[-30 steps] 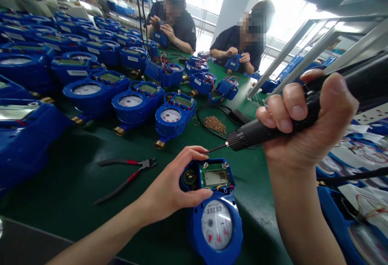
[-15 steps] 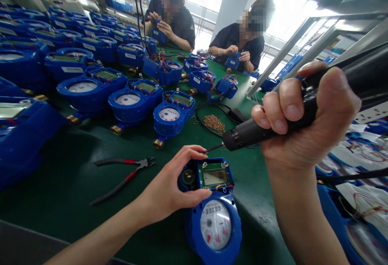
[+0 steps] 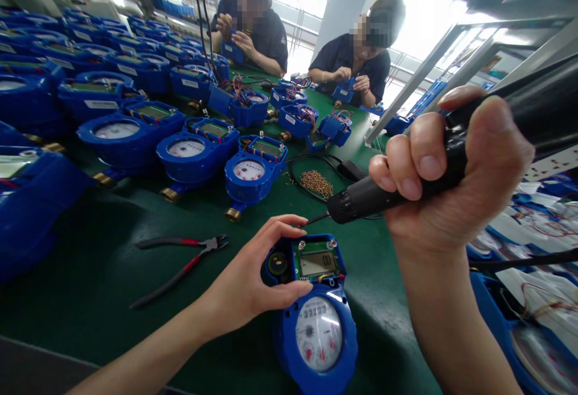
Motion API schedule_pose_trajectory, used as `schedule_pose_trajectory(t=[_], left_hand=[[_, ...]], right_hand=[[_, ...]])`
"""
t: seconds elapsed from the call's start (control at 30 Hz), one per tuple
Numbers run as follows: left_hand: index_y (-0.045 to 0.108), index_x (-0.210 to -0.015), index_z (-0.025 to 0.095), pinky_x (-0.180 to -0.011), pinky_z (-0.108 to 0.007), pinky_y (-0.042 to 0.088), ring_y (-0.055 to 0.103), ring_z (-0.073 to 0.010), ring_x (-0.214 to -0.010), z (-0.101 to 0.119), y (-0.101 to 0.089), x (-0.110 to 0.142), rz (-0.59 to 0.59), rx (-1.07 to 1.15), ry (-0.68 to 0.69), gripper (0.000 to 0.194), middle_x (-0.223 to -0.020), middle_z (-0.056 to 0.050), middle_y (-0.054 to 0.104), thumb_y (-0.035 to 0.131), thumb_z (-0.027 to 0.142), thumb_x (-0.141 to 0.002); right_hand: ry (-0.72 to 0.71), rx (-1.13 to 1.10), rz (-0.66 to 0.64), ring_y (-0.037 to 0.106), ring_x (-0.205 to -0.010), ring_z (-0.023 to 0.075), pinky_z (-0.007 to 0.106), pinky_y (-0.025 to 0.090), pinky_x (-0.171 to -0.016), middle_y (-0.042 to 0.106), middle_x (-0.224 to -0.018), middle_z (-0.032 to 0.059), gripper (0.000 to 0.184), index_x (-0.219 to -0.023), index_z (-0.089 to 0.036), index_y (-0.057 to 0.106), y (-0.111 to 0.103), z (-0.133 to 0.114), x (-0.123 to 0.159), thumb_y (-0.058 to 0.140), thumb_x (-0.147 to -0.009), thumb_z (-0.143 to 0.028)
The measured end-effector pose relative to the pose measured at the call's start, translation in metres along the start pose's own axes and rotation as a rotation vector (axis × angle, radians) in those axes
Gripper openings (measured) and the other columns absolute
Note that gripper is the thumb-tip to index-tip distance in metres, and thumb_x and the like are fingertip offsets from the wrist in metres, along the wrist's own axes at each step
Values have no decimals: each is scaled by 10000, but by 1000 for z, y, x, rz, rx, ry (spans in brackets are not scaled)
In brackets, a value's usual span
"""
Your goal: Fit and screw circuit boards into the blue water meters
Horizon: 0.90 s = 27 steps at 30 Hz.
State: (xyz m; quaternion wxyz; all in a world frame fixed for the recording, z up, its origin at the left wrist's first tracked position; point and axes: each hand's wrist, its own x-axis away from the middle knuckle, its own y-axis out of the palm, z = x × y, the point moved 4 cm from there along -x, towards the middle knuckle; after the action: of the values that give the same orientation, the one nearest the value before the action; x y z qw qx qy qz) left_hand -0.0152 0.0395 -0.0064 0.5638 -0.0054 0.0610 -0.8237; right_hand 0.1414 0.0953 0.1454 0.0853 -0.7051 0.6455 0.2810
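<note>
Close to the near edge of the green table (image 3: 99, 304), the left hand (image 3: 248, 289) had its thumb and fingers grasping the display end of a blue meter (image 3: 318, 326), while the right hand (image 3: 465, 181) kept its fingers clenched around a black power screwdriver (image 3: 368, 197) whose tip reached the left fingertips. Pliers (image 3: 209, 244) lay left of the meter, and farther from that edge a heap of screws (image 3: 316, 183) sat near other blue meters (image 3: 247, 187)

Your blue plastic meter (image 3: 332, 298) has a round, white, red-marked dial (image 3: 318, 335). Your long screwdriver (image 3: 457, 145) is black, your desk (image 3: 383, 274) green.
</note>
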Motion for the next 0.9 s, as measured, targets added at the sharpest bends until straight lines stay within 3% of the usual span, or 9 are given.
schedule_pose_trajectory(t=[0.4, 0.57, 0.9], left_hand=[[582, -1126, 289, -1137, -492, 423, 539, -295, -1323, 0, 1, 0, 4, 23, -28, 454, -1465, -49, 507, 821, 307, -741], [580, -1143, 295, -1146, -462, 400, 532, -280, -1323, -1, 0, 0, 10, 12, -21, 476, -1397, -26, 534, 830, 290, -737], [571, -1157, 285, -1154, -486, 399, 523, -303, -1343, 1, -2, 0, -6, -19, -21, 490, -1418, -59, 533, 829, 335, -744]], right_hand=[[-42, 59, 34, 297, -360, 73, 281, 311, -393, 362, -494, -119, 265, -814, -250, 551, -4, -7, 2, 789, -819, -365], [-19, 65, 35, 304, -357, 76, 284, 323, -396, 379, -493, -117, 211, -810, -250, 546, -3, -7, 2, 743, -855, -308], [31, 19, -40, 294, -331, 76, 274, 295, -375, 397, -455, -147, 365, -825, -257, 509, 3, -5, -4, 857, -750, -337]])
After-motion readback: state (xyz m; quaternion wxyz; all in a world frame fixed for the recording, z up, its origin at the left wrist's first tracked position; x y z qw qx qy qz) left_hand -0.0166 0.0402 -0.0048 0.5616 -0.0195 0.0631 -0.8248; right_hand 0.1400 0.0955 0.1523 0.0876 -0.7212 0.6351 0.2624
